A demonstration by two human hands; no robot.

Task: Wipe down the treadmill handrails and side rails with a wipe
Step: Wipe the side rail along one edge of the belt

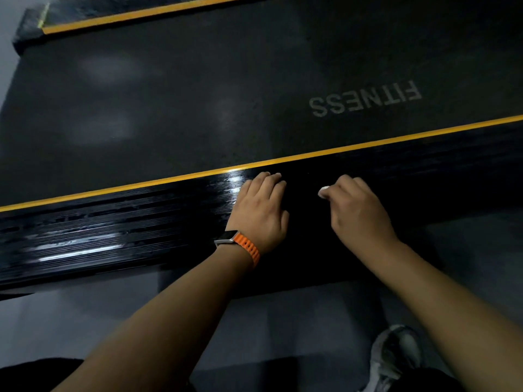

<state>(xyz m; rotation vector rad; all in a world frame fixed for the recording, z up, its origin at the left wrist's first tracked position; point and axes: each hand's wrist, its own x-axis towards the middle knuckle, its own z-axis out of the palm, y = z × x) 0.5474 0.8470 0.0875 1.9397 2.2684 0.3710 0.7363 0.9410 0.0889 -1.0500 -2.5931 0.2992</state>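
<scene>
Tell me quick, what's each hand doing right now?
Left hand: open, resting on the side rail, holding nothing.
Right hand: closed around a white wipe.

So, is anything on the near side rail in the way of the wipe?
Only the left hand, resting on the side rail just left of the wipe held in the right hand. Rightward, nothing visible.
</scene>
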